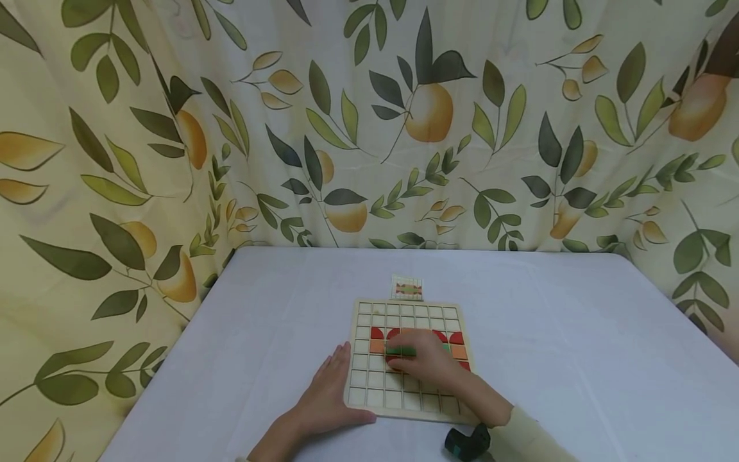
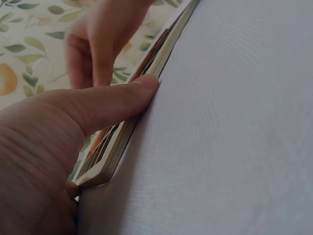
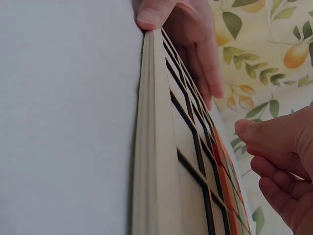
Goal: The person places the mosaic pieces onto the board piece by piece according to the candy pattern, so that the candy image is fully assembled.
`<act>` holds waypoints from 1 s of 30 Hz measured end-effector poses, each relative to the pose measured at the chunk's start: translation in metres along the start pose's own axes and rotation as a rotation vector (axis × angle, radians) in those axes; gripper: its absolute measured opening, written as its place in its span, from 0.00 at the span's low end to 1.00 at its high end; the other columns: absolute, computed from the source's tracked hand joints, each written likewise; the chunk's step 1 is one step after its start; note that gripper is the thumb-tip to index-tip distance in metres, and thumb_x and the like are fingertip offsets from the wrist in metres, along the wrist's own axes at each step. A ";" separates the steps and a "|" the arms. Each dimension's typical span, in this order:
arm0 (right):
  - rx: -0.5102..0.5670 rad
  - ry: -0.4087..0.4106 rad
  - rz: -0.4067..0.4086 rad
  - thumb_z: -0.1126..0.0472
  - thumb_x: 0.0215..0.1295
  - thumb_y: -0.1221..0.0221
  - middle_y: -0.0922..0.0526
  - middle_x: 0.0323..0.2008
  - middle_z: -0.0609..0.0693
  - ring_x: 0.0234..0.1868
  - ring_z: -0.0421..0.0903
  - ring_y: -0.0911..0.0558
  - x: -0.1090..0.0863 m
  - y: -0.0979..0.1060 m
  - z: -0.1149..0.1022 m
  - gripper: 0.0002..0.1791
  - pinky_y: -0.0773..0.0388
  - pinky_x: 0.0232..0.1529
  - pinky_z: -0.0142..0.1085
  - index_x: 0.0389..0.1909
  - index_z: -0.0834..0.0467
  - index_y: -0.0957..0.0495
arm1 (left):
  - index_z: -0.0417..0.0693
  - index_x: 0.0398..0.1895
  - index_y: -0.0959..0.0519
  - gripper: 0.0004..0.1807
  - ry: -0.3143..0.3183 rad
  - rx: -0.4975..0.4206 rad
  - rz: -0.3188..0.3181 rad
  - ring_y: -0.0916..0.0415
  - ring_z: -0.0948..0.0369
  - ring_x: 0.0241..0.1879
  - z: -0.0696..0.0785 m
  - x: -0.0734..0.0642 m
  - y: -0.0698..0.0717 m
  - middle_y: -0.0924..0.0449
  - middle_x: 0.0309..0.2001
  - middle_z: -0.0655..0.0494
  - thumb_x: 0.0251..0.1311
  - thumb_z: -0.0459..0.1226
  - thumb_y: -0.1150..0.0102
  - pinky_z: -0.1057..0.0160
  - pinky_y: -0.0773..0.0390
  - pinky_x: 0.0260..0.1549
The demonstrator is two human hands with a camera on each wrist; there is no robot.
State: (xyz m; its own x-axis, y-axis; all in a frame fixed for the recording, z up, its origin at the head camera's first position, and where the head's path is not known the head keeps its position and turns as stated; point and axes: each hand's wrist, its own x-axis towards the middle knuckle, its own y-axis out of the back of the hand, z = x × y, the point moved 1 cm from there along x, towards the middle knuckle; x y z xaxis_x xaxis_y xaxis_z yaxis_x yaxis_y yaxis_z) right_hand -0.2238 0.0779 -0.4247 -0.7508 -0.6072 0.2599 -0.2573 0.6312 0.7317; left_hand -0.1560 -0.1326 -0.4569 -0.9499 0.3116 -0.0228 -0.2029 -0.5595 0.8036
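Note:
A square wooden grid board lies on the white-covered table. Red, orange and green tiles sit in its middle rows, among them an orange tile and a red tile. My left hand rests at the board's near left corner, straight fingers along its left side and thumb against the front edge. Over the tiles is my right hand, its thumb and fingers bent loosely with a gap between them. Green tiles show in that gap. The right wrist view shows nothing between the fingertips.
A small pattern card with a red, orange and green design lies just beyond the board's far edge. A black device sits at my right wrist. Behind the table hangs a curtain printed with fruit and leaves.

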 end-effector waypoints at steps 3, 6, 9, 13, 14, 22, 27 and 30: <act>-0.001 -0.021 -0.003 0.61 0.52 0.34 0.17 0.38 0.44 0.42 0.42 0.21 -0.012 0.009 0.002 0.13 0.23 0.42 0.37 0.40 0.57 0.17 | 0.38 0.71 0.57 0.68 0.011 -0.001 0.001 0.63 0.54 0.70 0.001 0.001 0.000 0.57 0.71 0.46 0.34 0.68 0.39 0.49 0.57 0.64; -0.007 -0.056 -0.014 0.60 0.53 0.34 0.18 0.37 0.41 0.39 0.40 0.22 -0.026 0.018 0.007 0.12 0.23 0.40 0.35 0.40 0.55 0.17 | 0.38 0.71 0.56 0.68 0.021 0.008 0.002 0.62 0.53 0.70 0.001 0.002 -0.002 0.56 0.71 0.46 0.33 0.68 0.39 0.49 0.56 0.64; 0.000 -0.061 -0.016 0.60 0.53 0.34 0.18 0.36 0.40 0.38 0.40 0.22 -0.038 0.026 0.014 0.11 0.23 0.38 0.35 0.39 0.54 0.17 | 0.38 0.71 0.56 0.68 0.023 0.011 0.010 0.62 0.53 0.70 0.001 0.002 -0.003 0.56 0.71 0.46 0.33 0.68 0.38 0.49 0.56 0.64; -0.002 -0.047 0.010 0.62 0.53 0.34 0.18 0.35 0.40 0.35 0.40 0.23 -0.050 0.034 0.023 0.10 0.24 0.35 0.33 0.38 0.53 0.17 | 0.37 0.71 0.55 0.68 0.017 0.011 0.022 0.61 0.52 0.69 0.000 0.002 -0.004 0.56 0.71 0.45 0.33 0.68 0.38 0.48 0.56 0.64; -0.014 -0.051 0.018 0.62 0.53 0.34 0.18 0.35 0.40 0.36 0.40 0.23 -0.053 0.036 0.024 0.10 0.24 0.35 0.33 0.38 0.52 0.18 | 0.37 0.71 0.55 0.68 0.013 0.011 0.024 0.61 0.52 0.69 0.000 0.002 -0.004 0.56 0.71 0.44 0.33 0.68 0.38 0.48 0.56 0.64; -0.066 -0.207 0.069 0.58 0.52 0.33 0.18 0.38 0.37 0.44 0.40 0.22 -0.084 0.054 0.027 0.14 0.25 0.46 0.43 0.41 0.52 0.17 | 0.36 0.70 0.55 0.68 0.003 0.003 0.022 0.61 0.51 0.69 0.000 0.003 -0.004 0.56 0.71 0.43 0.33 0.68 0.38 0.48 0.56 0.64; -0.092 -0.272 0.084 0.56 0.50 0.32 0.18 0.38 0.38 0.44 0.42 0.22 -0.102 0.064 0.030 0.14 0.24 0.44 0.40 0.40 0.52 0.17 | 0.36 0.70 0.55 0.68 -0.002 0.001 0.026 0.61 0.51 0.69 0.000 0.002 -0.003 0.55 0.70 0.43 0.33 0.68 0.38 0.47 0.56 0.63; -0.108 -0.276 0.082 0.56 0.49 0.32 0.18 0.37 0.40 0.43 0.43 0.21 -0.112 0.070 0.031 0.14 0.23 0.43 0.38 0.39 0.52 0.17 | 0.36 0.70 0.56 0.68 -0.003 0.002 0.027 0.62 0.52 0.69 -0.001 0.002 -0.003 0.56 0.71 0.44 0.34 0.68 0.38 0.48 0.56 0.64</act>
State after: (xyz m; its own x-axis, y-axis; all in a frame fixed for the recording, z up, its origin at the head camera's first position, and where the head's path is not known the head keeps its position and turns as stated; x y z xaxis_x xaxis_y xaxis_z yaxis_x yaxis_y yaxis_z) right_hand -0.1765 0.2051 -0.4215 -0.9072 -0.3927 0.1509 -0.1335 0.6088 0.7820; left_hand -0.1572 -0.1308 -0.4600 -0.9543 0.2987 0.0012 -0.1762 -0.5663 0.8052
